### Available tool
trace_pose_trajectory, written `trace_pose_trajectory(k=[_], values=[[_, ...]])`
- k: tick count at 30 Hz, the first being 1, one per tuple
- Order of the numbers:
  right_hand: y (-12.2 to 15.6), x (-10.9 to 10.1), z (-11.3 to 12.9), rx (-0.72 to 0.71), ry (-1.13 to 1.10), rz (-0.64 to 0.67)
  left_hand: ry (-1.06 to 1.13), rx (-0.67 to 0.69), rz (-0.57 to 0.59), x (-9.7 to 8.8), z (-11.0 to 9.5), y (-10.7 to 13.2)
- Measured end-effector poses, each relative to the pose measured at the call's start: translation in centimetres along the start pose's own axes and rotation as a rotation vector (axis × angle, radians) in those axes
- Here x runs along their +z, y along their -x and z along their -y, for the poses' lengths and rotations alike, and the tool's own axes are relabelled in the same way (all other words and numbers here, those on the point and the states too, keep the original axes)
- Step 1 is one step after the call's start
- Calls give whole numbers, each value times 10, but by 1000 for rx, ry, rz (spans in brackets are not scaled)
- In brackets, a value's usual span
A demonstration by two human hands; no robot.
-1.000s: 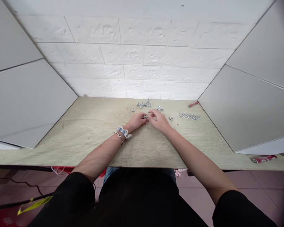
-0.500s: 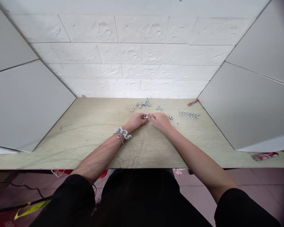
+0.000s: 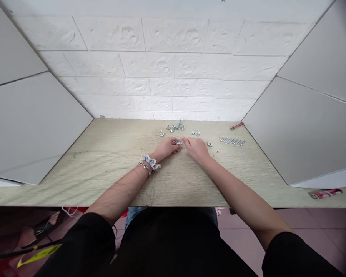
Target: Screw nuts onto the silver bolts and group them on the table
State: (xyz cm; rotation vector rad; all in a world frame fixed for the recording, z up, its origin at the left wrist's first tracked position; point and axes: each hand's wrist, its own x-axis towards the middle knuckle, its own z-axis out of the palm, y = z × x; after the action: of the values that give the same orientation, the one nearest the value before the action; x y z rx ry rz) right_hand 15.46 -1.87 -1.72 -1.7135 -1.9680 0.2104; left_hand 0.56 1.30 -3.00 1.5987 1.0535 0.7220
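Note:
My left hand (image 3: 167, 148) and my right hand (image 3: 196, 148) meet fingertip to fingertip over the pale wooden table (image 3: 109, 161). Between them they pinch a small silver bolt (image 3: 178, 143), both hands closed on it. A scrunchie and a chain bracelet (image 3: 148, 163) sit on my left wrist. Just beyond the hands lies a cluster of assembled bolts (image 3: 175, 126), a single bolt (image 3: 162, 134) to the left and a small heap of nuts (image 3: 195, 132).
A washer (image 3: 209, 144) lies right of my right hand, and a row of bolts (image 3: 231, 141) further right. A red pen (image 3: 236, 125) rests by the back right corner, a red tube (image 3: 323, 193) at the front right. White panels wall both sides.
My right hand's fingers have drawn in from loosely spread to a pinch on the bolt. The hands have stayed in place, and the view shifted slightly.

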Motion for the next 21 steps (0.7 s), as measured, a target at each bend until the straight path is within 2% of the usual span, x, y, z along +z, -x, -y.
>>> trace_pose_trajectory(k=[2,4,7,10,15,18,21], values=[[0,-3,0,21,6,-42,27,-27,1,0,-2,1],[0,-3,-3,-53,-108,-42,43,-45,-9,1,-5,2],[-3,3,-7,-192,-263,33,37,-38,-31,2,-6,3],[-3,8,-8,-242,-273,84,-17,-34,-54,2,-5,3],[0,4,-3,-188,-126,82,-10,-18,-30,1,-4,3],[1,-5,-2,-102,-18,14,29,-22,-20,1,-5,4],[0,-10,-6,-118,-133,-6,38,-15,-9,1,-5,3]])
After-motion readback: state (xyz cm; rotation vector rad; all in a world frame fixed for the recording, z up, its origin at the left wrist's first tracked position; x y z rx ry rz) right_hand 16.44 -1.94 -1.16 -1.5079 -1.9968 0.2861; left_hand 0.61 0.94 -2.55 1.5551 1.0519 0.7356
